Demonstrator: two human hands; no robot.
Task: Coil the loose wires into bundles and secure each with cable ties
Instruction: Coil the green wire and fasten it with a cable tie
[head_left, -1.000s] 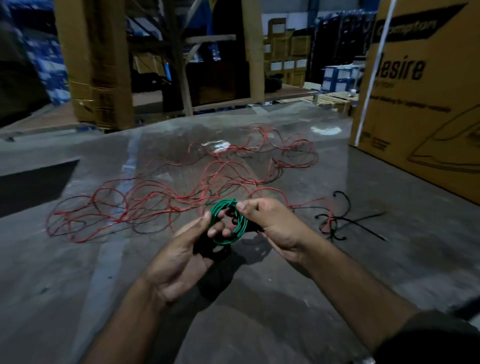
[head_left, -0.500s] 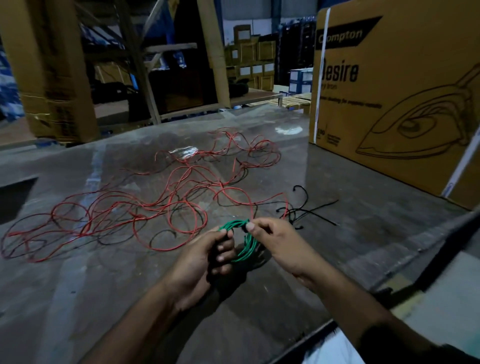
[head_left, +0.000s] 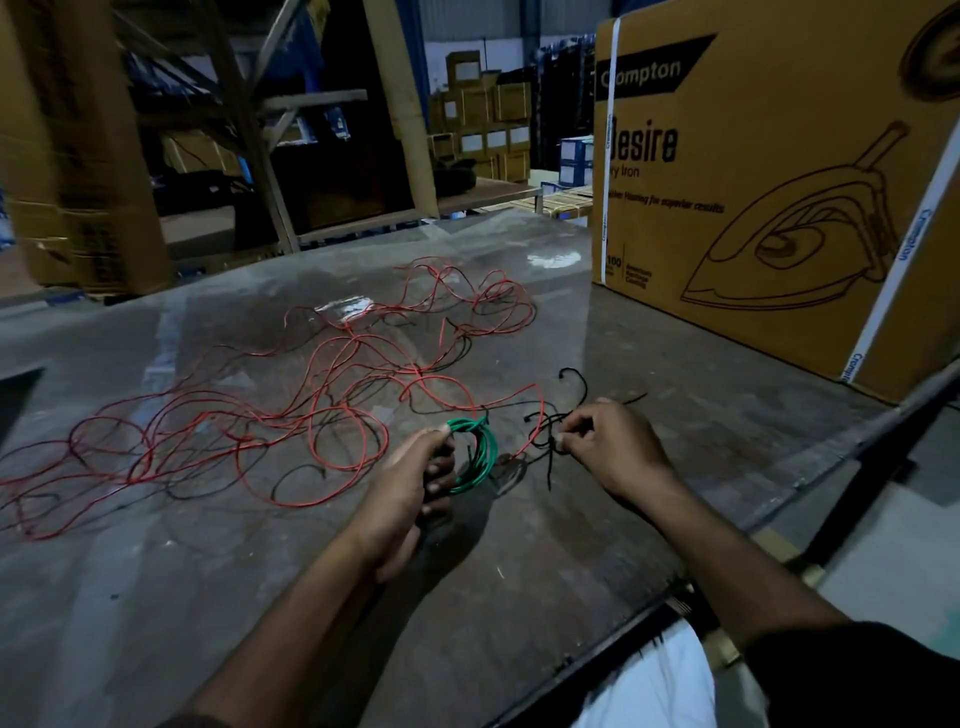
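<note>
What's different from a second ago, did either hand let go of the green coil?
The right hand let go of the green coil and moved right to the black cable ties on the table, where its fingertips now pinch at them. The left hand kept its grip on the coil. The loose red and black wires lie as before.

The right hand (head_left: 608, 447) is leaving the green wire coil (head_left: 475, 454) and reaching over to the black cable ties (head_left: 550, 436) on the table, its fingertips pinching at them. The left hand (head_left: 410, 483) is now gripping the coil alone, lowering it closer to the tabletop.
</note>
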